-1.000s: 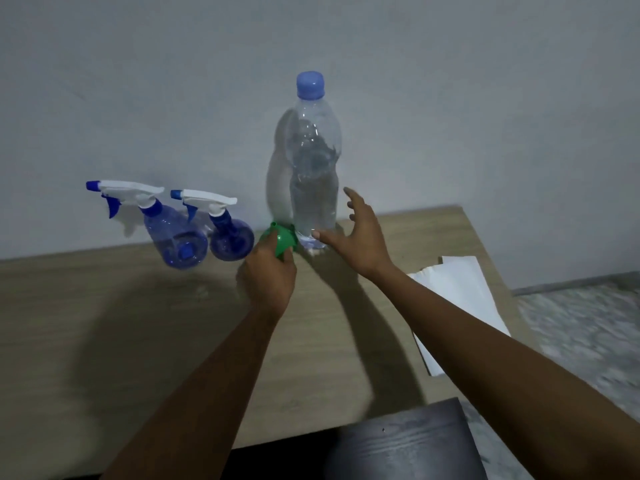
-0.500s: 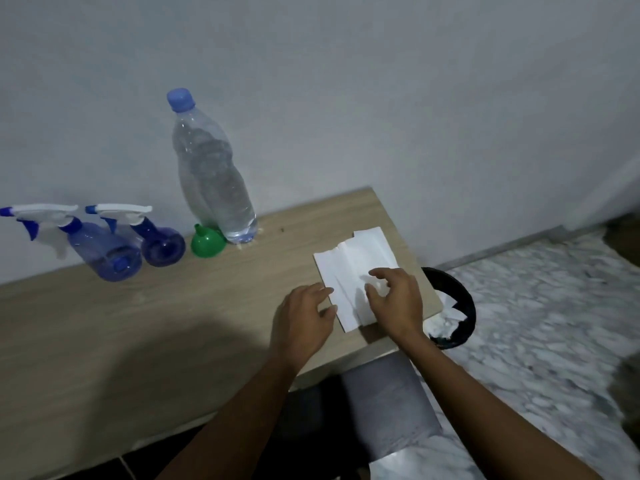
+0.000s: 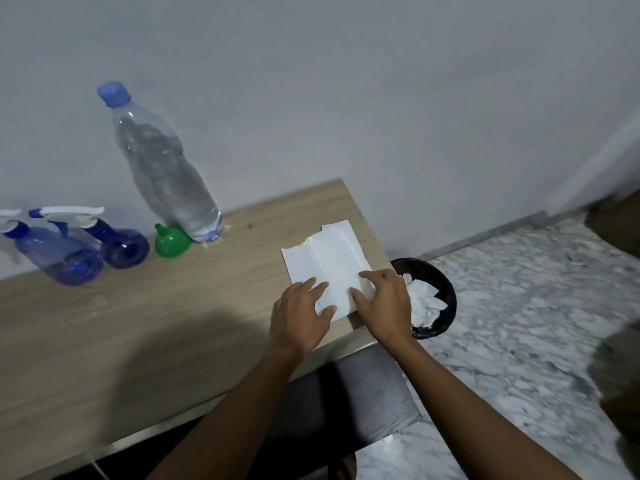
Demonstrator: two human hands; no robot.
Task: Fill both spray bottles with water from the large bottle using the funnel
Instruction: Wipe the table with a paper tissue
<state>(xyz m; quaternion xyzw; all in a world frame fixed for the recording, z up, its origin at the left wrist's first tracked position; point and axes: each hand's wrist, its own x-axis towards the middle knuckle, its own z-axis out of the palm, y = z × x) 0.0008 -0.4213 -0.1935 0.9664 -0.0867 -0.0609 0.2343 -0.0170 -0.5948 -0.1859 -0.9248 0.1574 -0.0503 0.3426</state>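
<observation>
Lays the left fingers [image 3: 317,289], straight and a little spread, flat on the near left part of a white creased paper sheet [image 3: 325,254]. Sets the right fingers [image 3: 367,276], bent at the knuckles, tips down on the sheet's near right part; cannot tell whether thumb and forefinger pinch a fold or merely press. Holds the left hand [image 3: 299,318] and the right hand [image 3: 389,303] side by side, near one another but apart. Has the sheet lying flat at the right end of a light wooden table [image 3: 138,323], close to its near edge. Has the task's things well apart from both hands, at the back of the table against a plain grey wall [image 3: 346,98]: a tall clear plastic bottle with a blue cap [image 3: 162,174], upright, capped, water inside; a small green plastic funnel [image 3: 171,242], wide mouth down and spout up, touching or just beside the bottle's base; a translucent blue spray bottle with a white trigger head [image 3: 123,249] next to the funnel; and a second spray bottle [image 3: 59,261] of the same kind beyond it, partly cut by the picture's edge. Shows, past the table's right end, a round black bin [image 3: 450,296] on a grey marbled floor [image 3: 519,323], with crumpled white paper [image 3: 424,303] inside. Shows a dark grey seat [image 3: 367,393] below the table's near edge, between the forearms
</observation>
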